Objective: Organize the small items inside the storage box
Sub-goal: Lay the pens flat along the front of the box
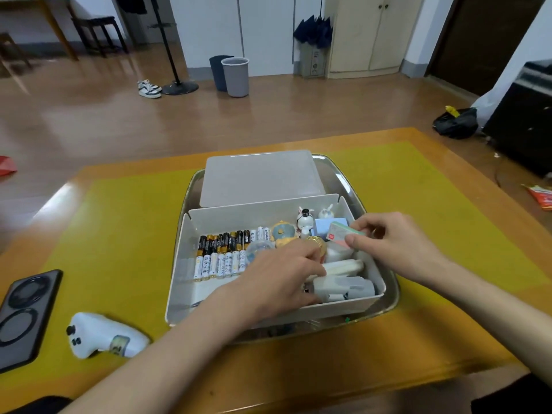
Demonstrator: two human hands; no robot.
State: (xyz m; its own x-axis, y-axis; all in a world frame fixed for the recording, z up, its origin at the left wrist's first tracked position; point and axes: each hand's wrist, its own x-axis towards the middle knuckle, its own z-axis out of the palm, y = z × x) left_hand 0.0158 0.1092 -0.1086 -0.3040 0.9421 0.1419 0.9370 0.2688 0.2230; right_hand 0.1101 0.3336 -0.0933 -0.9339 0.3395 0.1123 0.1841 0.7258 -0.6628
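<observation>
The white storage box [298, 210] stood in a metal tray [385, 282] at the middle of the frame, on the bench [418, 339]. Your right hand [397, 246] pinched a small card pack [343, 233] with its fingers above the box's right part. Your left hand [280, 279] reached inside, fingers curled among the small things, but I could not tell if it grasped one. Batteries [222, 253] lay in rows at the box's left.

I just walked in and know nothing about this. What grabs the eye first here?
Two hands reach into an open white storage box on a metal tray at the middle of a yellow-topped table. Inside, a neat row of batteries lines the left half, while the right hand pinches a small card above little figurines at the far right. The left hand rests among the items nearer the person.
</observation>
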